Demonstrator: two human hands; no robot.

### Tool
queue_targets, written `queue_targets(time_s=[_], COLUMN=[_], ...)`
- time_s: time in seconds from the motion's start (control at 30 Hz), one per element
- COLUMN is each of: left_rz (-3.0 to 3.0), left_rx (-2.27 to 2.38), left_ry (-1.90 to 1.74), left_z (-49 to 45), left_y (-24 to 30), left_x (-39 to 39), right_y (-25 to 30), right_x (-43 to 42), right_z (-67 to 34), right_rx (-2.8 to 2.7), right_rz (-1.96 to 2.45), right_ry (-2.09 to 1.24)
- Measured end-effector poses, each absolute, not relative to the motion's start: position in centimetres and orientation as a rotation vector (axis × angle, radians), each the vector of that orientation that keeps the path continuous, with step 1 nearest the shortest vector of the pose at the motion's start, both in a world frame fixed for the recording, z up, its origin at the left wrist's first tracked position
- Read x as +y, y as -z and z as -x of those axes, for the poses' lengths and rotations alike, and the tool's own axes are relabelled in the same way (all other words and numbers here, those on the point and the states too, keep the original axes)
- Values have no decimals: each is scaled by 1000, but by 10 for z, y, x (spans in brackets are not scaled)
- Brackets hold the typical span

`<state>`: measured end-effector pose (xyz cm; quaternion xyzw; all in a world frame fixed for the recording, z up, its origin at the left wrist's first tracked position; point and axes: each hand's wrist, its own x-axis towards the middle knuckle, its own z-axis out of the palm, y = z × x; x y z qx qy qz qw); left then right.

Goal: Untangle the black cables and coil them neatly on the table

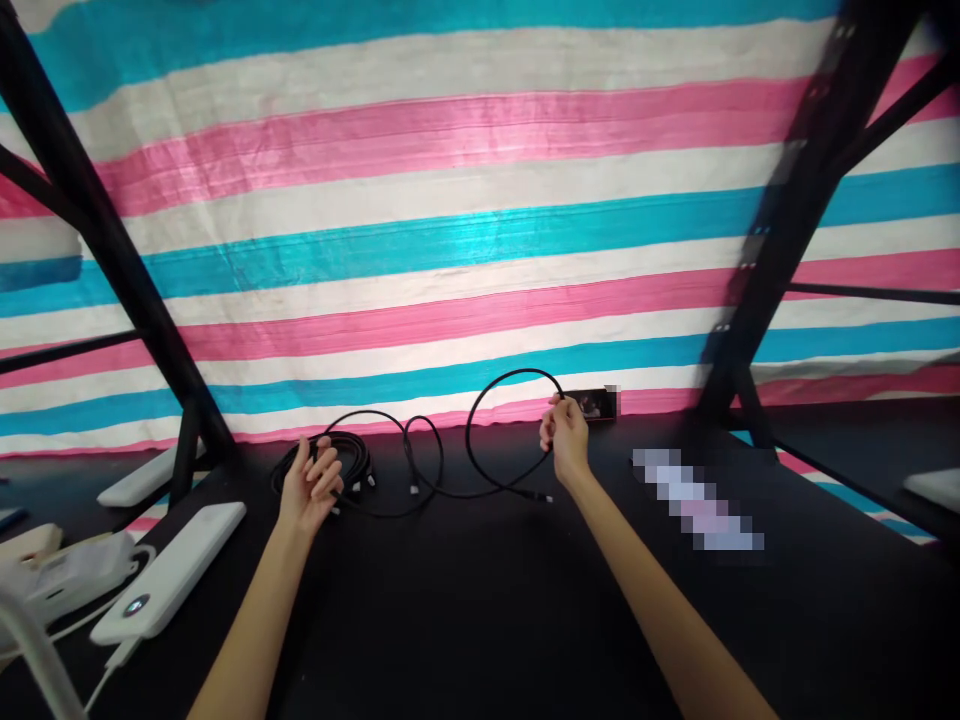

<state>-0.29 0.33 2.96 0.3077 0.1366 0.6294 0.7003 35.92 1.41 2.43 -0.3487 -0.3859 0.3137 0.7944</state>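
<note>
Black tabletop (420, 620), cable (466, 430) in right grip (568, 440)

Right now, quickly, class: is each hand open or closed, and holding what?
Left hand: open, fingers loosely curled, nothing visibly gripped, near the coiled cable.
Right hand: closed, fingers holding the looped black cable.

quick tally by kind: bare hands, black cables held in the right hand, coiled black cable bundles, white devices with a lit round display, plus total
Left hand and right hand: 2
Held black cable: 1
Coiled cable bundle: 1
White device with lit display: 1
Total: 5
</note>
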Motion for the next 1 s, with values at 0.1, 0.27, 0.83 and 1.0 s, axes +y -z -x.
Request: queue_targets(time_s=[0.1, 0.27, 0.83, 1.0], left_rz=[-779, -789, -1082, -1134], left_rx=[616, 829, 1303, 1271], left_ry=[-1377, -1382, -1316, -1305], left_z=[-12, -40, -48, -49], left_y=[-25, 0, 0, 2], left_x=[8, 13, 6, 8], right_y=[-25, -7, -6, -4], right_x=[13, 8, 8, 4], right_z=[-350, -337, -350, -339], right_rx=[-862, -847, -714, -685], right_rz=[742, 769, 787, 750], right_ry=[-675, -792, -979, -1075])
